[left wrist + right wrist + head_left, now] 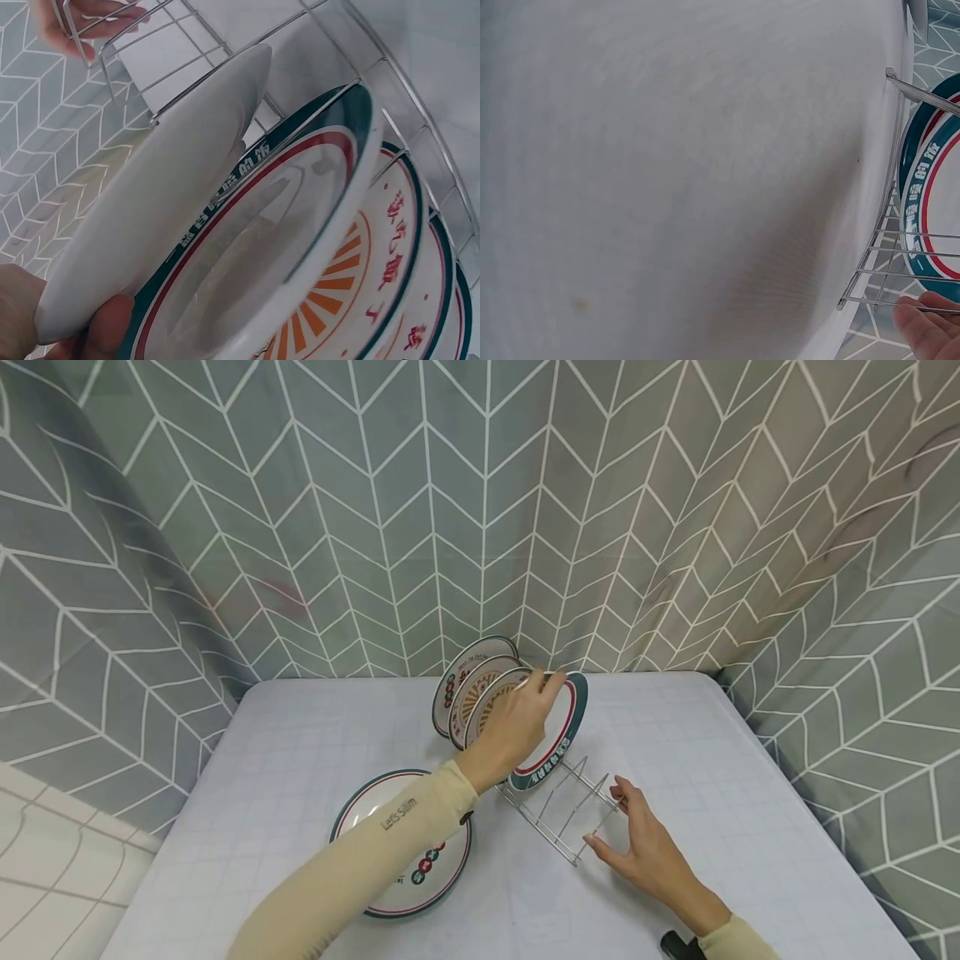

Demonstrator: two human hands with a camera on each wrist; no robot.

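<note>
Gripping the top rim of a green-and-red-rimmed plate (558, 739), the left hand (517, 722) holds it upright on edge in the wire dish rack (570, 810), fingers curled over the edge and the thumb on the near side; in the left wrist view the thumb tip (105, 330) shows at the plate's lower edge. This plate stands in the rack just in front of three other plates (472, 689), which lean in a row behind it, their orange sunburst pattern and red characters showing in the left wrist view. The right hand (645, 843) rests at the near end of the rack, fingers loosely spread and fingertips touching the wire frame, curled round nothing; a fingertip (922, 322) lies against the lowest wire in the right wrist view. One more plate (401, 843) lies flat on the white table (300, 752), partly under the left forearm's beige sleeve (360, 877), well apart from the rack. A grey chevron-patterned curtain (480, 510) hangs behind and on both sides of the table.
</note>
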